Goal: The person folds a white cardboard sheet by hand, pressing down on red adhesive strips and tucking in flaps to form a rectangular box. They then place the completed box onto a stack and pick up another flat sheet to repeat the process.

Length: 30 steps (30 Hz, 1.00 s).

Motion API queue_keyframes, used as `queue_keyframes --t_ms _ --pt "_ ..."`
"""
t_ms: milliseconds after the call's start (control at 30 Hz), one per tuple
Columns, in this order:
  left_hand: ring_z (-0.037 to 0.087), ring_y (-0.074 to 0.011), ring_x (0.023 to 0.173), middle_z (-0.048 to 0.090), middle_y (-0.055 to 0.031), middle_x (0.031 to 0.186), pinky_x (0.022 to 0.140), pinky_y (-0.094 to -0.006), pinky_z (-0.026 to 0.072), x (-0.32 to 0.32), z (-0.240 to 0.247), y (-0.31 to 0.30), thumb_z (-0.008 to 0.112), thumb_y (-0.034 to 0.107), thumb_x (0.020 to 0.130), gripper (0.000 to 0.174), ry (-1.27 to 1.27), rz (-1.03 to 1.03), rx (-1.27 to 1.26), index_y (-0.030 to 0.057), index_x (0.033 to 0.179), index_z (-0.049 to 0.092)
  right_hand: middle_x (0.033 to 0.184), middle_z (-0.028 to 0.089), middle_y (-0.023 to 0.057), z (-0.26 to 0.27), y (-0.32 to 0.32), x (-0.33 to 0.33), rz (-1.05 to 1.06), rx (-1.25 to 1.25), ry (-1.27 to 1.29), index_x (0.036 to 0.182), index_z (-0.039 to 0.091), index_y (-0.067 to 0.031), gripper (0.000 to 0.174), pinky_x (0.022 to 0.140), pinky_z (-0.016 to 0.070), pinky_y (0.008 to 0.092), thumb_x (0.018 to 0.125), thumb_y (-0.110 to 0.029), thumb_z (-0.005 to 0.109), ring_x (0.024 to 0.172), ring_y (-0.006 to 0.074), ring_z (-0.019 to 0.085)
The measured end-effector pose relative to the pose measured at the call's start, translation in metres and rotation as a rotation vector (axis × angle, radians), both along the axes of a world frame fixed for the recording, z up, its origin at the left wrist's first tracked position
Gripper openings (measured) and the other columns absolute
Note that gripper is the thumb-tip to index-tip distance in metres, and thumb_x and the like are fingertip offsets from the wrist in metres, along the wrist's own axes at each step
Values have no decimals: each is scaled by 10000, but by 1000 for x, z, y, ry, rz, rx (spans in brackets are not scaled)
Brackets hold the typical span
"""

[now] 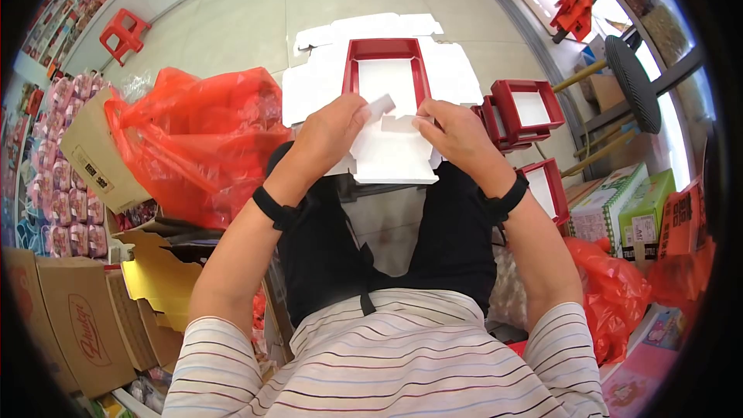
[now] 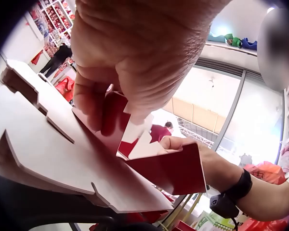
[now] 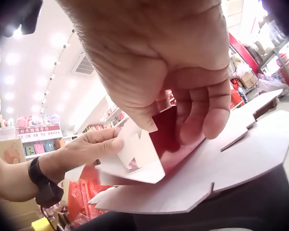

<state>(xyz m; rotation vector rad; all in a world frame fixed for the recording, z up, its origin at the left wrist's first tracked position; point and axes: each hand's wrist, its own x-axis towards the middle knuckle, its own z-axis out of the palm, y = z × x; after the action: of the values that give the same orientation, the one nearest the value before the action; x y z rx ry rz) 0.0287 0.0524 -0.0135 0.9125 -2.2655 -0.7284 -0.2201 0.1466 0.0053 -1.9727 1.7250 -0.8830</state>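
A partly folded cardboard box (image 1: 387, 94), red on its outer faces and white inside, sits in front of the person. Its far walls stand up, while the near white panel (image 1: 395, 164) slopes toward the lap. At the near left corner, the left hand (image 1: 331, 130) pinches a flap (image 2: 116, 113) between thumb and fingers. Opposite it, the right hand (image 1: 458, 133) pinches the flap (image 3: 164, 130) at the near right corner. White flat cardboard blanks (image 1: 313, 81) with notched edges lie beneath the box.
Folded red boxes (image 1: 532, 108) are piled to the right, with another red box (image 1: 548, 190) nearer. A large red plastic bag (image 1: 209, 139) and a carton (image 1: 97, 151) stand on the left. A round-seated stool (image 1: 631, 85) and a red stool (image 1: 124, 35) stand farther off.
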Motion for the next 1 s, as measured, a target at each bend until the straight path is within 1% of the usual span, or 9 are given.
queue_keyframes --t_ms 33,100,200,367,500,600,700,900,1000 --pt "626 -222 819 668 -88 896 766 -347 524 0 -2 -1 637 166 1075 144 32 21 36 28 1100 664 869 712 185 -2 -1 2 -15 -18 -9 983 667 -35 190 724 520 491 994 -225 655 840 396 697" --pt "584 -175 785 647 -80 879 747 -317 510 -1 -5 -2 633 176 1085 153 94 62 108 26 1102 658 860 712 180 -10 -3 5 -48 -7 33 986 665 -44 192 723 521 492 1008 -234 648 838 396 697" --pt "546 -129 768 628 -59 856 716 -302 494 -1 -4 1 636 178 1084 150 141 28 147 29 1088 658 848 713 171 -15 -3 7 -65 -25 75 1000 667 -59 190 723 521 496 1023 -245 637 836 392 698" --pt "613 -213 750 657 -105 835 719 -343 517 -10 1 12 643 186 1075 148 42 30 54 41 1067 669 855 718 161 -14 -3 9 -65 -40 143 1012 672 -71 185 729 527 502 1029 -251 631 846 387 702" --pt "654 -293 765 681 -155 865 734 -379 534 -15 -2 15 641 200 1070 161 4 96 -22 44 1062 679 867 722 157 -14 -1 8 -71 -13 171 1014 676 -72 193 734 532 503 1028 -261 634 854 387 703" --pt "656 -312 755 690 -147 876 724 -391 538 -14 -1 15 642 215 1070 176 -17 79 -12 46 1048 684 868 722 157 -13 0 8 -70 -20 177 1012 678 -74 196 735 535 502 1028 -264 635 855 388 703" --pt "687 -325 787 717 -136 918 735 -404 553 -15 1 17 660 231 1059 179 -105 35 -54 56 1057 702 865 721 158 -13 0 9 -83 -35 176 1007 678 -73 196 733 536 502 1031 -263 635 854 392 701" --pt "736 -313 895 765 -92 1016 785 -406 588 -12 3 6 681 213 1032 170 -152 11 -208 108 1146 750 869 717 165 -10 1 9 -106 -63 103 999 670 -65 200 730 534 500 1037 -258 637 850 401 695" --pt "737 -304 878 763 -73 1011 767 -399 590 -12 -4 1 693 202 1015 175 -217 -70 -250 127 1158 760 871 716 169 -18 0 8 -97 -31 83 996 669 -59 206 734 533 501 1039 -259 640 849 403 695"
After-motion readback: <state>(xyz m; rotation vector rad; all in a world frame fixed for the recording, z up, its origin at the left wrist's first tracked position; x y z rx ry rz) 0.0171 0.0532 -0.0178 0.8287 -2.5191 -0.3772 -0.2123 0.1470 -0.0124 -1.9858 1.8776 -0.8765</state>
